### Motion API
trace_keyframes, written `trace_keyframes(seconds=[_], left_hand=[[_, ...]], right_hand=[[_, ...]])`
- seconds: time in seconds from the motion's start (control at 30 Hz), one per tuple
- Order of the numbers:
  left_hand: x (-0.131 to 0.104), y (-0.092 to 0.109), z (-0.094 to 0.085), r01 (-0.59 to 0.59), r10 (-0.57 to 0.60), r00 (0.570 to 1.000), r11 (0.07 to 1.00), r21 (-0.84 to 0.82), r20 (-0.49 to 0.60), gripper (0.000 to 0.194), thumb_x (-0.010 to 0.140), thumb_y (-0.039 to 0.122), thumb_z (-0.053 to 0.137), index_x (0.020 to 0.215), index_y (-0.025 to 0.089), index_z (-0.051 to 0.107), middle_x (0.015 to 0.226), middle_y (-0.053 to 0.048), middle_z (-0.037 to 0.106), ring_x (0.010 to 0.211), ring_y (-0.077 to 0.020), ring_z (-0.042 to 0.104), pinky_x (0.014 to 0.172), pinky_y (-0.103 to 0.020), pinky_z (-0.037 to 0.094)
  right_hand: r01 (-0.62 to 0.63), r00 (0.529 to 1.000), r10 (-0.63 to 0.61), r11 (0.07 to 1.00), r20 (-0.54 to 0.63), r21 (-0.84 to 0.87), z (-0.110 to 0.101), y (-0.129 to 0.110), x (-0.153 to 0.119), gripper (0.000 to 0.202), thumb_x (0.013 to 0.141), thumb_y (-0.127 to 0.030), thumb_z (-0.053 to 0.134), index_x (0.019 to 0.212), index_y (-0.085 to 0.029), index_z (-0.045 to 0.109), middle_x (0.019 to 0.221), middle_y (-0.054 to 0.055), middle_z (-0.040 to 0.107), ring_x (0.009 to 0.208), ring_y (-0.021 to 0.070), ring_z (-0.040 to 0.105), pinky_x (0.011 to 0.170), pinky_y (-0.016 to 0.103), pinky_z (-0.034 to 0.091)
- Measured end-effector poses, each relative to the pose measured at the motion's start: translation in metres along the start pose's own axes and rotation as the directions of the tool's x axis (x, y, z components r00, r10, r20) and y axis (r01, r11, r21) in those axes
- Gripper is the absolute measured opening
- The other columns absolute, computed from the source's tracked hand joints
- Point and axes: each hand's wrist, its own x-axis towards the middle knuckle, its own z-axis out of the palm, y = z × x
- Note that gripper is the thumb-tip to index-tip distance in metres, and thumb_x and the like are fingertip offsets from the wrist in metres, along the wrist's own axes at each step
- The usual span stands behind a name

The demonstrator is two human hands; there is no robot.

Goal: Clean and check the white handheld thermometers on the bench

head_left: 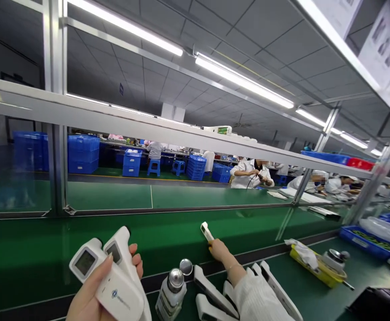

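Observation:
My left hand (93, 285) is closed around two white infrared thermometers (123, 292), held side by side with their small grey screens facing up. Stretched out over the green conveyor belt (168, 236), my right hand (220, 250) grips another white thermometer (207, 231) by its lower end. Below my right forearm several more white thermometers (211, 290) lie on the bench, partly covered by the sleeve. A dispenser bottle (171, 292) with a metal top and its lid flipped open stands between my two arms.
To the right sit a yellow tray (318, 267) with a cloth and another dispenser bottle, and a blue tray (371, 240) of green parts. A metal frame post (58, 133) and shelf rail (131, 122) cross ahead. Co-workers (251, 173) sit beyond the belt.

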Motion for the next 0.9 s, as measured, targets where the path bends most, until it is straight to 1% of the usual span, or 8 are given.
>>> trace_keyframes(seconds=[0.2, 0.37, 0.5, 0.6, 0.7, 0.77, 0.83, 0.9], left_hand=[[-0.012, 0.005, 0.007, 0.081, -0.077, 0.996, 0.992, 0.095, -0.049, 0.042, 0.081, 0.018, 0.057, 0.122, 0.023, 0.05, 0.096, -0.009, 0.068, 0.081, -0.0246, 0.067, 0.069, -0.041, 0.058], [-0.04, -0.004, 0.03, 0.155, -0.147, 0.988, 0.959, 0.236, -0.051, 0.048, 0.077, 0.009, 0.056, 0.124, 0.018, 0.049, 0.091, -0.01, 0.069, 0.076, -0.0235, 0.068, 0.066, -0.036, 0.057], [-0.054, -0.023, 0.041, 0.184, -0.187, 0.982, 0.927, 0.328, -0.022, 0.044, 0.071, 0.007, 0.062, 0.115, 0.01, 0.054, 0.088, -0.013, 0.07, 0.078, -0.0247, 0.068, 0.067, -0.034, 0.056], [-0.053, -0.041, 0.04, 0.219, -0.248, 0.968, 0.912, 0.347, 0.041, 0.037, 0.069, 0.011, 0.067, 0.106, 0.009, 0.06, 0.092, -0.015, 0.069, 0.086, -0.0268, 0.066, 0.078, -0.036, 0.054], [-0.049, -0.059, 0.037, 0.245, -0.304, 0.941, 0.913, 0.326, 0.145, 0.037, 0.071, 0.014, 0.068, 0.106, 0.01, 0.06, 0.105, -0.015, 0.067, 0.098, -0.0272, 0.063, 0.087, -0.035, 0.051], [-0.049, -0.068, 0.036, 0.248, -0.324, 0.923, 0.913, 0.324, 0.207, 0.039, 0.072, 0.015, 0.067, 0.11, 0.011, 0.058, 0.112, -0.015, 0.064, 0.103, -0.0269, 0.06, 0.088, -0.034, 0.049], [-0.051, -0.074, 0.035, 0.25, -0.336, 0.909, 0.913, 0.324, 0.247, 0.044, 0.073, 0.014, 0.065, 0.116, 0.014, 0.053, 0.113, -0.013, 0.064, 0.102, -0.027, 0.061, 0.085, -0.036, 0.05], [-0.053, -0.076, 0.034, 0.253, -0.343, 0.908, 0.906, 0.339, 0.241, 0.053, 0.073, 0.011, 0.064, 0.122, 0.016, 0.046, 0.104, -0.013, 0.067, 0.092, -0.0266, 0.064, 0.08, -0.039, 0.051]], right_hand=[[-0.134, 0.988, 0.132, 0.991, -0.082, -0.026, -0.009, 0.096, -0.015, 0.022, 0.091, -0.029, 0.054, 0.109, -0.016, 0.057, 0.11, 0.007, 0.059, 0.096, 0.0204, 0.059, 0.084, 0.041, 0.049], [-0.406, 0.893, 0.408, 0.913, -0.189, 0.047, -0.035, 0.204, -0.089, 0.025, 0.092, -0.025, 0.052, 0.114, -0.016, 0.055, 0.106, 0.008, 0.061, 0.092, 0.0204, 0.061, 0.083, 0.041, 0.05], [-0.403, 0.878, 0.432, 0.899, -0.206, 0.171, -0.04, 0.238, -0.14, 0.025, 0.083, -0.014, 0.046, 0.094, -0.02, 0.068, 0.093, 0.009, 0.068, 0.094, 0.0279, 0.063, 0.087, 0.043, 0.048], [-0.297, 0.902, 0.364, 0.912, -0.23, 0.282, -0.038, 0.213, -0.147, 0.03, 0.077, -0.024, 0.044, 0.089, -0.02, 0.071, 0.099, 0.015, 0.067, 0.112, 0.037, 0.053, 0.097, 0.049, 0.04], [-0.091, 0.97, 0.18, 0.894, -0.166, 0.438, -0.034, 0.141, -0.157, 0.041, 0.077, -0.044, 0.046, 0.105, -0.02, 0.067, 0.105, 0.013, 0.067, 0.109, 0.034, 0.056, 0.094, 0.042, 0.045], [0.059, 0.998, -0.039, 0.655, -0.045, 0.753, -0.036, 0.076, -0.179, 0.051, 0.082, -0.054, 0.046, 0.114, -0.018, 0.061, 0.108, 0.014, 0.066, 0.105, 0.0301, 0.059, 0.09, 0.04, 0.048], [-0.029, 0.958, -0.253, 0.373, 0.132, 0.927, -0.044, 0.011, -0.207, 0.057, 0.08, -0.063, 0.048, 0.111, -0.018, 0.061, 0.1, 0.014, 0.068, 0.093, 0.0292, 0.064, 0.083, 0.043, 0.05], [-0.147, 0.879, -0.387, 0.336, 0.279, 0.93, -0.057, -0.039, -0.231, 0.052, 0.077, -0.061, 0.057, 0.108, -0.019, 0.062, 0.1, 0.012, 0.067, 0.09, 0.0273, 0.065, 0.081, 0.041, 0.05]])
